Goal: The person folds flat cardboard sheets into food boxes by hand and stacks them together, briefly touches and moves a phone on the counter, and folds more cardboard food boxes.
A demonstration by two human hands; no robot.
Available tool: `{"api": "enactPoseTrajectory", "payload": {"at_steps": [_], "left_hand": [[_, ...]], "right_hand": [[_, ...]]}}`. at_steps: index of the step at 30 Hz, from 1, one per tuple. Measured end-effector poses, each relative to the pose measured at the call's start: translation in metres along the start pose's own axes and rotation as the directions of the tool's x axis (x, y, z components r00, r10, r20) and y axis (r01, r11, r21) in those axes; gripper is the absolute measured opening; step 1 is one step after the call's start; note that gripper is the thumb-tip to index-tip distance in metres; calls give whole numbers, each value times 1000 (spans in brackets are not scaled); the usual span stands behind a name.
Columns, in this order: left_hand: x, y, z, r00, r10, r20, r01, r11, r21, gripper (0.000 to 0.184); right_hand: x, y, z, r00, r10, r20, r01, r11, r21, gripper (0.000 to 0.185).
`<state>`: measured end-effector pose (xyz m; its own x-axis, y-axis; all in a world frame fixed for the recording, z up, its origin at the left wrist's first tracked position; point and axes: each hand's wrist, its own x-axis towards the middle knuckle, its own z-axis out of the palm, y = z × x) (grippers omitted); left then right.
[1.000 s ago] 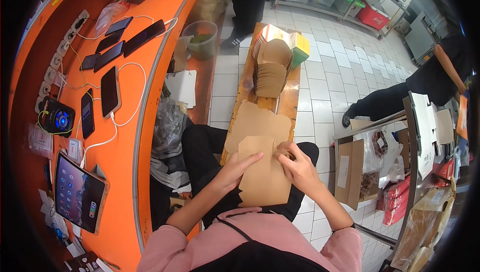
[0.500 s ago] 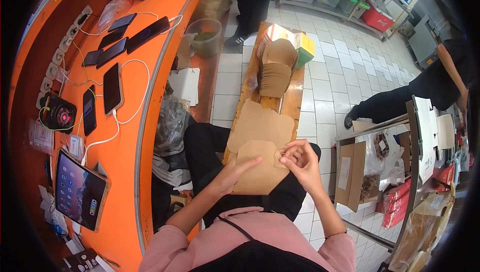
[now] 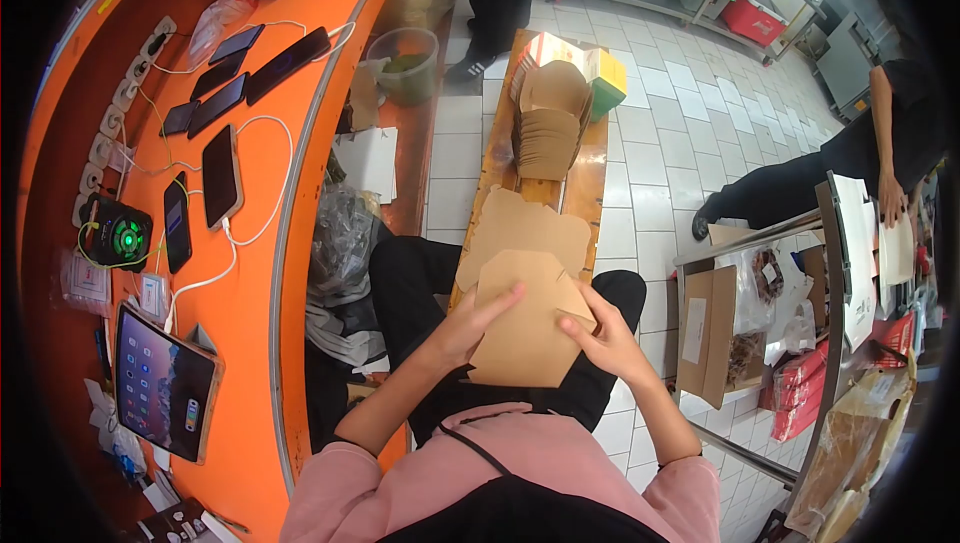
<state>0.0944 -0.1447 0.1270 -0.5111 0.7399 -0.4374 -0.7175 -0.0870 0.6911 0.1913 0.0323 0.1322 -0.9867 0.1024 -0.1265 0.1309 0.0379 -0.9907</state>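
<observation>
A brown cardboard food box [image 3: 528, 343], partly folded, rests above my lap with its wide flap [image 3: 525, 231] spread out at the far end. My left hand [image 3: 474, 327] grips its left side, thumb lying on the upper face. On the right edge, my right hand [image 3: 606, 337] holds the box with the thumb on top and the fingers behind the side panel. The undersides of both hands' grips are hidden. Beyond the flap, a stack of brown cardboard pieces [image 3: 550, 138] stands on the wooden bench [image 3: 592, 178].
Red-white and yellow-green cartons [image 3: 606, 83] sit behind the stack. On the left, an orange counter [image 3: 255, 343] carries several phones [image 3: 222, 175], a tablet [image 3: 160, 378] and cables. A metal rack [image 3: 748, 246] with boxes stands right. Two other people are nearby.
My right fingers have shifted from pinching the box's right corner to gripping its side. The near panels now sit more upright and narrower. The person at right has moved a hand onto the rack.
</observation>
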Motion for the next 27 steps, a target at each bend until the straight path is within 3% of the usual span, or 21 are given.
{"api": "enactPoseTrajectory", "payload": {"at_steps": [2, 3, 4, 5, 8, 9, 10, 11, 13, 15, 17, 21, 23, 24, 25, 26, 27], "left_hand": [[1, 2, -6, 1000, -27, 7, 27, 999, -38, 45], [2, -1, -14, 984, 77, 160, -95, 990, 107, 48], [2, -4, -18, 934, 152, 323, -233, 945, 230, 51], [1, -8, -19, 933, 150, 327, -233, 944, 233, 51], [-11, -17, -12, 973, 87, 213, -154, 934, 322, 52], [-10, -18, -11, 974, 86, 209, -151, 935, 320, 52], [-8, -18, -9, 974, 161, 158, -211, 900, 381, 47], [-6, -18, -7, 964, 241, 112, -266, 857, 442, 42], [-7, -18, -3, 961, 267, 71, -273, 877, 394, 37], [-8, -18, -3, 961, 275, 39, -271, 897, 350, 33], [-7, -19, -6, 956, 290, 42, -266, 799, 540, 30], [-4, -29, -9, 933, 361, 9, -303, 769, 562, 28], [-11, -17, -5, 986, 166, -28, -94, 680, 727, 35], [-10, -22, -17, 985, 167, -30, -93, 680, 727, 35], [-7, -30, -34, 998, 0, 63, -26, 911, 412, 42], [-6, -38, -47, 970, -119, 211, 111, 993, 46, 49], [-4, -34, -50, 971, -120, 209, 113, 993, 45, 49]], "right_hand": [[2, 0, -3, 996, 22, -88, -28, 997, -74, 42], [5, 1, -7, 985, 4, -170, -24, 993, -116, 42], [6, -5, -11, 964, 62, -258, -69, 997, -20, 42], [9, -8, -16, 952, 90, -292, -68, 994, 83, 41], [14, -8, -20, 945, 95, -314, -102, 995, -4, 38], [16, -9, -11, 891, -163, -424, 26, 950, -310, 39], [18, -10, -6, 788, -432, -438, 102, 794, -600, 40], [17, -13, -6, 789, -435, -434, 106, 792, -601, 40], [9, -26, -3, 866, -493, 79, 393, 576, -717, 45], [4, -30, 12, 893, -447, 46, 349, 624, -699, 42], [6, -17, 13, 892, -450, 52, 378, 677, -631, 38], [1, -2, 22, 893, -448, -41, 360, 768, -530, 25], [-1, 3, 22, 888, -457, -60, 361, 770, -525, 22], [-1, 4, 22, 880, -468, -78, 365, 773, -519, 20], [-2, 4, 21, 880, -468, -77, 366, 774, -516, 20], [-5, 4, 17, 879, -456, -138, 341, 805, -486, 20], [-7, 3, 12, 876, -439, -199, 315, 834, -453, 20]]}}
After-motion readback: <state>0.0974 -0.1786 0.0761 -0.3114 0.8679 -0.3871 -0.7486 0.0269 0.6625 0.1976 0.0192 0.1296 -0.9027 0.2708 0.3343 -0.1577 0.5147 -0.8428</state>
